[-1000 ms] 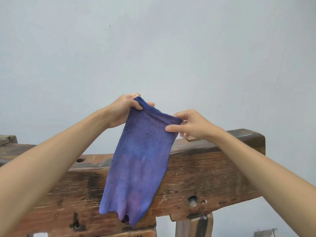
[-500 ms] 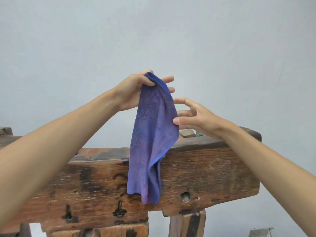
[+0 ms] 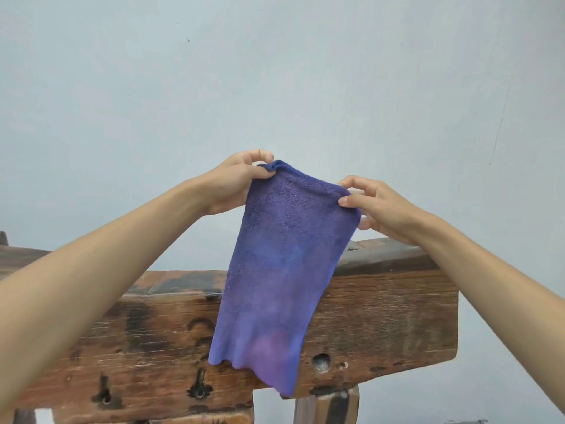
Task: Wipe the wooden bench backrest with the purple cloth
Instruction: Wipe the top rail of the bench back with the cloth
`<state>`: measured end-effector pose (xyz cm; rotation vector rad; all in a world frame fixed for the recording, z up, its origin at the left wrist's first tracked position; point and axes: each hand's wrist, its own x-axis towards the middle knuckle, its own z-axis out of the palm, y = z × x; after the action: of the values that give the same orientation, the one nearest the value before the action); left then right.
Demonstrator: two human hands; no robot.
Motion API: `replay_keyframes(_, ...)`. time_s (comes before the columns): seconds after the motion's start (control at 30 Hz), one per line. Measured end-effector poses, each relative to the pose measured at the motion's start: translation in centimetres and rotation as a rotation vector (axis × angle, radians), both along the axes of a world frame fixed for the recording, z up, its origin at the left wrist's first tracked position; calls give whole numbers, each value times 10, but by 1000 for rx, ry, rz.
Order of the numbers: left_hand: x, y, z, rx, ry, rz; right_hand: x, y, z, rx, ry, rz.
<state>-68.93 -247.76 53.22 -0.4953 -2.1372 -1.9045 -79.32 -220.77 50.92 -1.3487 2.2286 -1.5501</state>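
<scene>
Head view: purple cloth (image 3: pixel 281 255) between both hands (image 3: pixel 235 185).

The purple cloth (image 3: pixel 275 264) hangs spread flat, held up by its two top corners, paler towards the bottom. Behind it stands the dark, worn wooden backrest (image 3: pixel 382 319), with holes and black stains.

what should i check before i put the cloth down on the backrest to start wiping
1. Left hand pinching one top corner: ok.
2. Right hand pinching the other corner: ok.
3. Cloth spread flat, not bunched: ok.
4. Cloth touching the backrest: cannot tell, it hangs in front.
5. Backrest top edge free of loose items: cannot tell, a small piece shows beside the cloth.
</scene>
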Motion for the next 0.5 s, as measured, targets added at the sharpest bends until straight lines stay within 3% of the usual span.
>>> replay_keyframes(0.1, -4, 6, 3, -7, 10, 109, -8, 8, 11, 44, 21, 14)
replay_keyframes(0.23, -12, 7, 9, 26, 61, 139, -16, 19, 25, -156, 56, 21)
replay_keyframes(0.37, -24, 9, 8, 40, 137, 133, -23, 15, 32, -343, 183, -109)
replay_keyframes(0.5, -42, 7, 0, 83, 220, 263, -33, -3, 33, -463, 179, -241)
